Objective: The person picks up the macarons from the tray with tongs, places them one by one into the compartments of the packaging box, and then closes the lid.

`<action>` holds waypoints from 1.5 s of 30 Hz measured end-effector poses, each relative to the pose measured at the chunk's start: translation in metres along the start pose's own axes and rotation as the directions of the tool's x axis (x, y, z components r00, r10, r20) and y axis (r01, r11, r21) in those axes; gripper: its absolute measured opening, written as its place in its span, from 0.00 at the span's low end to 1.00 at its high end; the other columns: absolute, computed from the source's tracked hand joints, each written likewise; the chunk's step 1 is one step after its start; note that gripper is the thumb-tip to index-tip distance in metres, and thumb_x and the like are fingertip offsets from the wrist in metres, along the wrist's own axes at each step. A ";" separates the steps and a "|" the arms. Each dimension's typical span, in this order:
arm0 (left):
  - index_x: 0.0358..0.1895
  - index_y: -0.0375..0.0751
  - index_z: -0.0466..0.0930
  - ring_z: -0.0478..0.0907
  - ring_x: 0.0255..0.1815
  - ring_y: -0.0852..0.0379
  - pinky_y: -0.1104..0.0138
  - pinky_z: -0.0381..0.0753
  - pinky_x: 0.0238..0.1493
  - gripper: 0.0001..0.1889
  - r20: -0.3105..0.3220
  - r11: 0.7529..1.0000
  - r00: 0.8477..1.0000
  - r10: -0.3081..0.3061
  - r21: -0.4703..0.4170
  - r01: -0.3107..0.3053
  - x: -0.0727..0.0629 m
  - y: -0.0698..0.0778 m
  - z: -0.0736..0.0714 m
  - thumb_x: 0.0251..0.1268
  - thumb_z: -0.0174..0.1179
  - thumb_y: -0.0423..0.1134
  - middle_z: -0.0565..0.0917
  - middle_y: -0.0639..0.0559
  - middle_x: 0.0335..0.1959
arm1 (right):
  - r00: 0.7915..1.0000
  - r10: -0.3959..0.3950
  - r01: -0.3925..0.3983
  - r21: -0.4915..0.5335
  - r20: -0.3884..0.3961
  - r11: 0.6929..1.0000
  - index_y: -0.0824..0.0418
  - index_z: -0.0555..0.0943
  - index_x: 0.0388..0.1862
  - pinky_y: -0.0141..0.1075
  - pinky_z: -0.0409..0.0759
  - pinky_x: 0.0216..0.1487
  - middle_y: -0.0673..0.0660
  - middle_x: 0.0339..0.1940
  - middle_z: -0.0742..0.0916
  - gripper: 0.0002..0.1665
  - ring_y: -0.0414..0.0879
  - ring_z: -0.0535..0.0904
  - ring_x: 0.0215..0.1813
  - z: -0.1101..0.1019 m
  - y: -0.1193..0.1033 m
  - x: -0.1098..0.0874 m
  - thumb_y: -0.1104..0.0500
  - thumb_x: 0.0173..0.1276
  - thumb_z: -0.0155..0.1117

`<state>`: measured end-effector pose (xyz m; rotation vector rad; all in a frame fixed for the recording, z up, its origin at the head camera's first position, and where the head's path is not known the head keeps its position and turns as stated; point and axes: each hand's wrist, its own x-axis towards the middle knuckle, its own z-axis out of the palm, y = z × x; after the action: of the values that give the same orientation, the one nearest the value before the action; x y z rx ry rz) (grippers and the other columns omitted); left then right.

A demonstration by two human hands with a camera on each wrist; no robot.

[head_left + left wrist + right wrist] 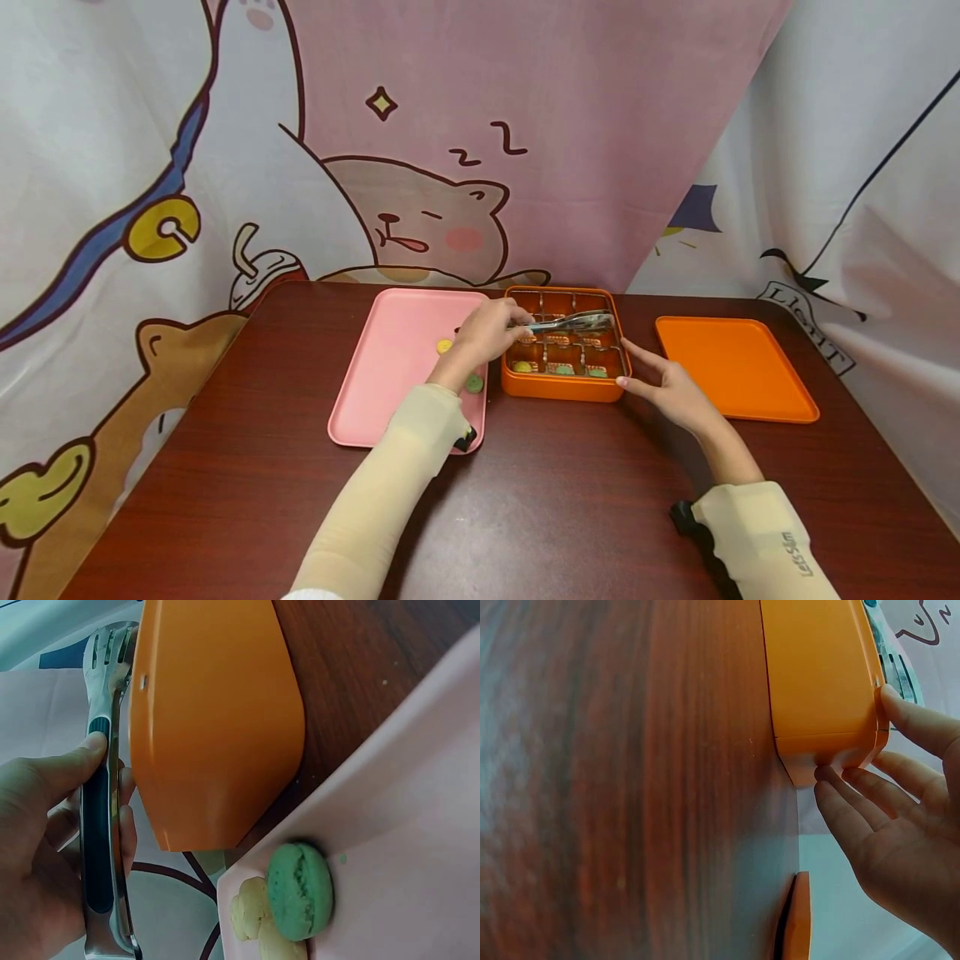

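Note:
My left hand (487, 332) grips a pair of metal tongs (577, 322) with dark handle grips, thumb along one arm in the left wrist view. The tongs lie level over an orange box (562, 388) with a divided clear insert. In the box's front row sit a yellow macaron (522, 367) and green macarons (562, 369). With fingers mostly extended, my right hand (671, 396) touches the box's right side, thumb at its front corner. Beneath my left wrist, the pink tray (382, 375) holds a green macaron (300, 891) and yellow macarons (251, 907), partly hidden by the arm.
An orange tray (738, 367) lies to the right of the box on the dark wooden table (555, 492). Behind the table hangs a printed curtain (600, 150) with cartoon animals.

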<state>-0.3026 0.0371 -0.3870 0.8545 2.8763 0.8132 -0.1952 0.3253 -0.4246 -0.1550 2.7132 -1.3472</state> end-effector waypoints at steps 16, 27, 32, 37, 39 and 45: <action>0.56 0.50 0.85 0.74 0.40 0.57 0.66 0.72 0.42 0.16 0.030 1.000 0.999 0.018 0.018 -0.019 0.002 0.001 0.001 0.69 0.63 0.47 0.82 0.53 0.45 | 1.000 0.012 -0.012 -0.009 0.000 1.000 0.54 0.54 0.81 0.73 0.48 0.70 0.68 0.80 0.60 0.44 0.70 0.48 0.80 0.000 -0.001 -0.001 0.53 0.72 0.63; 0.59 0.47 0.83 0.76 0.43 0.55 0.63 0.75 0.47 0.18 0.013 1.000 1.000 0.023 -0.012 -0.023 -0.003 -0.002 -0.004 0.69 0.63 0.46 0.81 0.51 0.49 | 1.000 0.006 -0.006 -0.012 -0.001 1.000 0.55 0.54 0.81 0.73 0.48 0.70 0.68 0.80 0.60 0.44 0.70 0.47 0.80 0.000 0.000 0.000 0.53 0.72 0.63; 0.60 0.47 0.83 0.76 0.42 0.56 0.64 0.76 0.46 0.19 0.008 0.999 0.999 0.039 -0.031 -0.039 -0.008 -0.004 -0.010 0.69 0.63 0.46 0.81 0.51 0.48 | 1.000 0.006 -0.006 -0.017 0.000 1.000 0.55 0.54 0.81 0.73 0.48 0.70 0.68 0.80 0.60 0.44 0.70 0.47 0.80 0.000 -0.001 -0.001 0.53 0.72 0.63; 0.59 0.45 0.83 0.75 0.41 0.54 0.63 0.74 0.46 0.19 -0.002 0.996 0.999 0.050 -0.069 -0.050 -0.016 -0.007 -0.019 0.69 0.63 0.45 0.81 0.49 0.48 | 1.000 0.010 -0.010 -0.015 0.002 1.000 0.55 0.54 0.81 0.73 0.48 0.70 0.68 0.80 0.60 0.44 0.70 0.47 0.80 0.000 -0.002 -0.001 0.53 0.73 0.63; 0.60 0.44 0.82 0.75 0.42 0.54 0.62 0.74 0.47 0.19 -0.002 0.995 0.999 0.045 -0.088 -0.045 -0.020 -0.009 -0.023 0.69 0.63 0.45 0.81 0.49 0.49 | 1.000 0.008 -0.008 -0.015 0.001 1.000 0.55 0.54 0.81 0.73 0.48 0.70 0.68 0.80 0.60 0.44 0.70 0.47 0.80 0.000 -0.002 -0.001 0.53 0.72 0.63; 0.60 0.43 0.82 0.76 0.45 0.52 0.60 0.75 0.51 0.20 -0.026 0.991 0.997 0.068 -0.116 -0.070 -0.032 -0.017 -0.033 0.68 0.64 0.45 0.81 0.48 0.51 | 1.000 0.013 -0.013 -0.012 0.000 1.000 0.55 0.54 0.81 0.73 0.48 0.70 0.68 0.80 0.60 0.44 0.70 0.48 0.80 0.000 -0.003 -0.001 0.53 0.73 0.63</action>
<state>-0.2901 -0.0072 -0.3709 0.9418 2.7985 0.9923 -0.1939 0.3237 -0.4221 -0.1374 2.7185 -1.3272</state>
